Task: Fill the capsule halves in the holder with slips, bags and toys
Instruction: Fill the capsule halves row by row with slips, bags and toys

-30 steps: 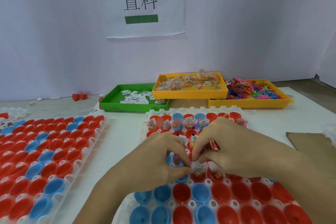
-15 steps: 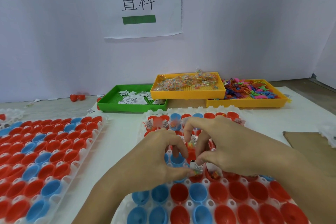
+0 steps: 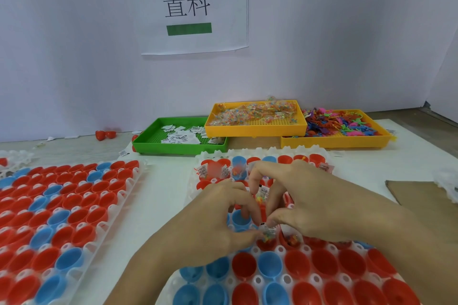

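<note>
Both hands meet over the middle of the holder (image 3: pixel 257 280). The right hand (image 3: pixel 314 203) pinches a small clear bag (image 3: pixel 268 231) of coloured beads between thumb and forefinger. The left hand (image 3: pixel 213 220) pinches the same bag from the other side, thumb tip against it. The bag hangs directly above a red capsule half (image 3: pixel 266 245) in the holder; whether it touches the half cannot be told. The remaining right fingers are curled and raised above the holder's far rows.

In the holder, the far rows hold slips and bags; one red half just right of the pinched bag holds a bag of beads (image 3: pixel 293 239). The near rows hold red and blue halves.

Left of the holder lies a second holder (image 3: pixel 116 208) of red and blue halves. Behind the holder stand three trays: a green tray (image 3: pixel 148 141) with paper slips, an orange tray (image 3: pixel 257 129) with bead bags, resting partly on the other two, and a second orange tray (image 3: pixel 332 141) with coloured toys. Right of the holder lies a cardboard sheet (image 3: pixel 416 192). Above the trays a paper sign (image 3: pixel 195 5) hangs on the wall.
</note>
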Demonstrator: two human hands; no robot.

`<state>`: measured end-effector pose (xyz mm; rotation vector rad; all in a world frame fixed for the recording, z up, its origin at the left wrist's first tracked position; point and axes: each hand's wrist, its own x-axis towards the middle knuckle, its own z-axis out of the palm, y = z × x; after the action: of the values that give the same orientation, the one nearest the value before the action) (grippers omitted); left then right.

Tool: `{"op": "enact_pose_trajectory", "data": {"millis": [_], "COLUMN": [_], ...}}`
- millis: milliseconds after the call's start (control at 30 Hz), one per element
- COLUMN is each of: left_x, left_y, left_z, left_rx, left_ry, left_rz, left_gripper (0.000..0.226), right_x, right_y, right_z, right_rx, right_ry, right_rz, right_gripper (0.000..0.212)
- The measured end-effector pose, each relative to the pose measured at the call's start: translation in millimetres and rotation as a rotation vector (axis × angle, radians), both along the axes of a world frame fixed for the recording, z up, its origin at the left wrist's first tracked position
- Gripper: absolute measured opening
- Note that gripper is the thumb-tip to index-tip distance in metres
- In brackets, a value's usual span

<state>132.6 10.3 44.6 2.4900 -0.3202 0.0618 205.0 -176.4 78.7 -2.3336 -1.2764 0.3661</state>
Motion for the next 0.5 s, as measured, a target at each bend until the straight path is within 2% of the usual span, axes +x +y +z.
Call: {"op": "enact_pose_trajectory", "data": {"millis": [100,500], "left_x": [-0.2,-0.1], "left_y": [-0.8,-1.4], "left_z": [-0.3,-0.5], "left_rx": [-0.005,0.038], "left_ry": [-0.002,-0.011], "left_rz": [-0.018,-0.032], "left_gripper": [0.008,0.010], "right_x": [0.0,1.1], "right_y": [-1.2,-1.0], "right_z": [-3.8,-6.1], "right_rx": [0.042,0.055], "right_ry": [0.036,-0.018], "right_rz": [-0.028,-0.012], "right_gripper": [0.042,0.039]}}
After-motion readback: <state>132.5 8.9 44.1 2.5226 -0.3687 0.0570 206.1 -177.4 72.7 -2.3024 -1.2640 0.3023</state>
